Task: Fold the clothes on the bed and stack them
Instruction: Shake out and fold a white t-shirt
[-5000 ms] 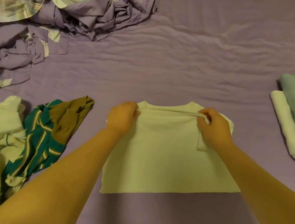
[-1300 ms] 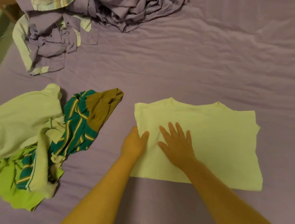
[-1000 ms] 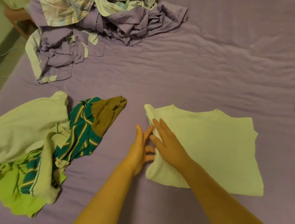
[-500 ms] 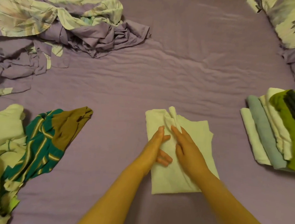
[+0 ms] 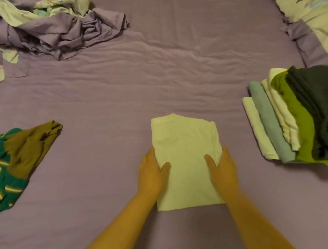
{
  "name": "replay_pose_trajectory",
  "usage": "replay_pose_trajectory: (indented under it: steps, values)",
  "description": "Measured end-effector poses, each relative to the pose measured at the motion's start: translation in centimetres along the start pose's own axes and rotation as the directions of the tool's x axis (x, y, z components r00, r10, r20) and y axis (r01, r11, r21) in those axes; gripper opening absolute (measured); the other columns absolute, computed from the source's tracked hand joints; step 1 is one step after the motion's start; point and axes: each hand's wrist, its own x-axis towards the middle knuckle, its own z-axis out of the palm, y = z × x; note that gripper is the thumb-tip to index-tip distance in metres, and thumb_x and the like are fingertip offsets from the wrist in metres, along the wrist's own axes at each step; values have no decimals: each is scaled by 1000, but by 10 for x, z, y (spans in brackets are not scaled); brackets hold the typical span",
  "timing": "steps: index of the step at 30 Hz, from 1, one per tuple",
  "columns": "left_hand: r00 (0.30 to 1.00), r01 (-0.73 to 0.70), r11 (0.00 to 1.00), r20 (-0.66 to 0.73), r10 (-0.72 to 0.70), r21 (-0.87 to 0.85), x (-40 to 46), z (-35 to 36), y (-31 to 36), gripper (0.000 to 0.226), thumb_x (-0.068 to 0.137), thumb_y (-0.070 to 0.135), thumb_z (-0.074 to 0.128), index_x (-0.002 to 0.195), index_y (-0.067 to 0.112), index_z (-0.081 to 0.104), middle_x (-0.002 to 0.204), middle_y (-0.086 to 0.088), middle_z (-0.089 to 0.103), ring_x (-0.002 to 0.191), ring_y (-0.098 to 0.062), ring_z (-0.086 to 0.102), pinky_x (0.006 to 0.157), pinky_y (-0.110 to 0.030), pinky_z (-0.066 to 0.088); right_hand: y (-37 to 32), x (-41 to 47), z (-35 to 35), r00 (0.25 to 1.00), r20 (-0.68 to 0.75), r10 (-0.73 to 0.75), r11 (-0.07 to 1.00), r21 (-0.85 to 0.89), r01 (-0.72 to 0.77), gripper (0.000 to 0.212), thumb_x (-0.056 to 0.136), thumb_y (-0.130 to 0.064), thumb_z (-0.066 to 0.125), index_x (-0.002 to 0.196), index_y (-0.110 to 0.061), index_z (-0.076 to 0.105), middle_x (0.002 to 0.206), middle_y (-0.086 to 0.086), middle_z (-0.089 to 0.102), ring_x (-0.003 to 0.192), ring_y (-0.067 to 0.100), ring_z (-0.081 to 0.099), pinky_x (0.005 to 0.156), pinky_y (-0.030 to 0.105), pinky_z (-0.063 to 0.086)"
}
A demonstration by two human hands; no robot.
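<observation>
Fingers [image 5: 226, 155] along folded shirt [image 5: 184, 153] edges

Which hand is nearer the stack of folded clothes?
Right. The right hand holds the pale shirt's edge facing the stack; the left hand holds the far edge.

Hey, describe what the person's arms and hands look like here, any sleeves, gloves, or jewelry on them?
Both forearms are bare as far as the frame shows, with no sleeve edge in view. The left hand and right hand wear no gloves, and no ring, watch or bracelet shows on the visible fingers or wrists. Nails are too blurred to judge.
</observation>
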Motion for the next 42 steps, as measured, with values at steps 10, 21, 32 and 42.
replay_pose_trajectory:
  steps: [10,21,32,42]
  values:
    - [908,419,813,190,-373,-404,-9,-3,39,25,93,32,58,111,14,57,116,-7,64,104,-28,61,94,-48,49,-30,-3,-20,861,446,244,802,407,-438,40,80,-35,73,106,-9,57,101,9,63,91,26,59,83,35,45]
    - [977,143,876,205,-52,-461,-49,-65,112,35,100,35,42,134,26,47,121,2,59,105,-19,58,89,-37,48,-50,-54,-91,925,369,87,655,679,-333,54,81,-34,71,129,-21,53,116,8,65,104,31,62,94,51,48]
    - [948,13,897,292,130,-441,-102,-43,256,38,99,47,37,135,38,39,126,6,57,108,-17,58,87,-39,51,-62,-76,-266,980,186,-75,654,751,-93,34,91,-28,59,124,-26,51,114,5,64,103,27,61,83,44,52]
    - [952,5,910,281,123,-415,-130,83,372,40,101,40,35,141,32,34,133,3,53,115,-21,56,98,-45,47,21,-8,-403,974,196,-111,673,736,-71,36,90,-25,62,124,-27,49,115,5,64,103,28,62,92,50,49]
